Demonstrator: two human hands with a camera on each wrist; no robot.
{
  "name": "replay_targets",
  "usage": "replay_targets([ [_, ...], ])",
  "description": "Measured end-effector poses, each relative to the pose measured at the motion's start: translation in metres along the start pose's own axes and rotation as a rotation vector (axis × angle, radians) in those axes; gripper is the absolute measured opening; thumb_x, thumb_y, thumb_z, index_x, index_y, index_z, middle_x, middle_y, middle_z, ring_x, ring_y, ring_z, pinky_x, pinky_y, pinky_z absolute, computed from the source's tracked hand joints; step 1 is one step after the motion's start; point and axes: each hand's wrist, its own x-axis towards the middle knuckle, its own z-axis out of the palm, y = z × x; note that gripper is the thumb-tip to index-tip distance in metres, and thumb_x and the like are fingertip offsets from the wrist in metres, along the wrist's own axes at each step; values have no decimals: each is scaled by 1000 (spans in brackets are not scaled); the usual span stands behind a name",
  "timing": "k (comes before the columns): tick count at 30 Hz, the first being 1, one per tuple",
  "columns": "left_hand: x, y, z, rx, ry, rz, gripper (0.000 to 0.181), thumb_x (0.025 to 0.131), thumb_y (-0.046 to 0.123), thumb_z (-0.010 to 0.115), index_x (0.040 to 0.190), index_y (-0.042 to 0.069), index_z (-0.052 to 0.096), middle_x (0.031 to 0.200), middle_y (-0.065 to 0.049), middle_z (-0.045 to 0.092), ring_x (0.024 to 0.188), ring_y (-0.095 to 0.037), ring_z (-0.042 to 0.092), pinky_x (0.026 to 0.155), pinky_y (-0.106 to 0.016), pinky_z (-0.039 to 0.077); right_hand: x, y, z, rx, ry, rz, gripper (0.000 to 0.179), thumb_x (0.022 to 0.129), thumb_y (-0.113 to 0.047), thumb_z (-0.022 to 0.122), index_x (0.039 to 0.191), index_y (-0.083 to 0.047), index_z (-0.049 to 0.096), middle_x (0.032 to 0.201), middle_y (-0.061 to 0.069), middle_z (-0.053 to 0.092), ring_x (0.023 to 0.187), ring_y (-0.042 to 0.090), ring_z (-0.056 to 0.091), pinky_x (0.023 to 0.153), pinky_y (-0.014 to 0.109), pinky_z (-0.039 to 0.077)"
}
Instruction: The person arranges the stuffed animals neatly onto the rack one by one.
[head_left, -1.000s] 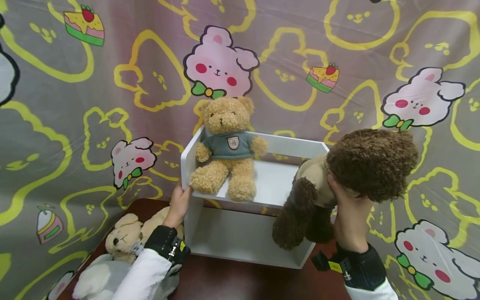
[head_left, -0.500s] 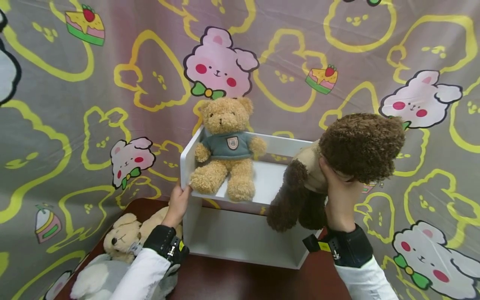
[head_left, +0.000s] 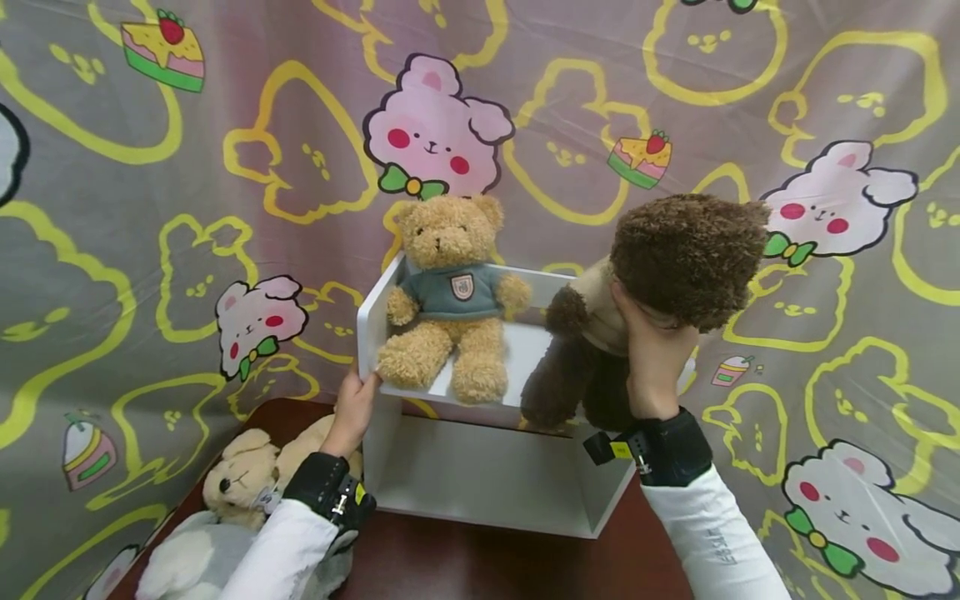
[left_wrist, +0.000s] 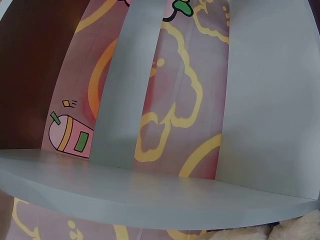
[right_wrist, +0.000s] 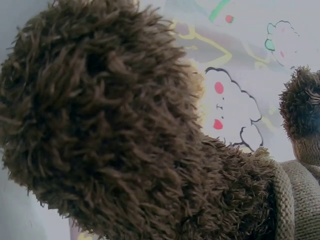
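A brown teddy bear (head_left: pixel 686 258) in a beige knit top is held by my right hand (head_left: pixel 656 358), gripping it around the neck and upper body. Its legs hang over the right part of the white shelf (head_left: pixel 480 475). In the right wrist view, the bear's shaggy leg (right_wrist: pixel 110 125) fills the left side, with the knit top (right_wrist: pixel 305 200) at the right edge. My left hand (head_left: pixel 354 408) grips the front edge of the shelf's left side panel. A tan teddy bear (head_left: pixel 453 233) in a blue-green sweater sits on the left of the upper board.
Left of the shelf, a cream plush dog (head_left: pixel 238 479) and a grey-and-white plush (head_left: pixel 195 554) lie on the dark red tabletop (head_left: pixel 450 567). A cartoon-printed curtain (head_left: pixel 555 183) hangs close behind. In the left wrist view, the shelf's side panel (left_wrist: pixel 125 200) crosses the bottom.
My right hand has carried the brown teddy bear left and slightly up, from beside the shelf's right end to over its upper board. My left hand stays on the side panel.
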Motion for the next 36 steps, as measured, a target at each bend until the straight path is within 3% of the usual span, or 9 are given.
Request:
replay_targets([
  [4,-1,1,0,1,5,5,43,97,10,35,138,0,27,137,-21,36,123,-33,36,101,-51,28,-2,-2,8,-114,18,14,66,67,-9,77,125,-3,48,120,9,56,109,14,51,94,23,36],
  [7,-1,1,1,-1,1,7,43,97,10,35,138,-1,26,137,-21,36,124,-33,35,102,-50,27,-1,4,12,-135,40,-29,63,65,-8,78,121,0,52,117,12,59,106,13,53,93,24,37],
  [11,-1,0,1,-9,-5,-1,43,97,10,35,137,-1,26,136,-21,36,123,-32,35,102,-50,27,5,23,12,-157,53,-99,67,60,-9,82,120,-2,53,115,10,60,106,12,53,95,24,36],
  [17,0,-2,0,12,-5,-10,44,97,12,36,138,0,25,138,-21,35,125,-33,34,102,-51,27,8,50,10,-355,71,-138,78,60,-23,84,126,-5,47,119,6,57,111,12,51,94,24,36],
  [22,-1,0,-2,34,8,-1,44,97,12,36,138,-1,26,137,-21,35,124,-33,35,102,-51,27,9,66,14,-407,86,-115,78,59,-26,85,124,-3,50,117,9,60,110,15,53,94,24,37],
  [28,0,2,-2,14,-1,-15,44,97,12,35,138,-1,25,137,-21,34,124,-33,34,102,-51,26,6,93,18,-602,74,-37,92,58,-34,84,132,1,41,123,18,53,117,31,43,101,34,28],
  [36,-1,0,0,20,11,-2,44,97,10,36,139,0,25,139,-20,34,125,-33,34,102,-51,27,0,108,21,-562,48,68,99,59,-34,83,140,-10,32,130,22,34,117,33,31,98,37,26],
])
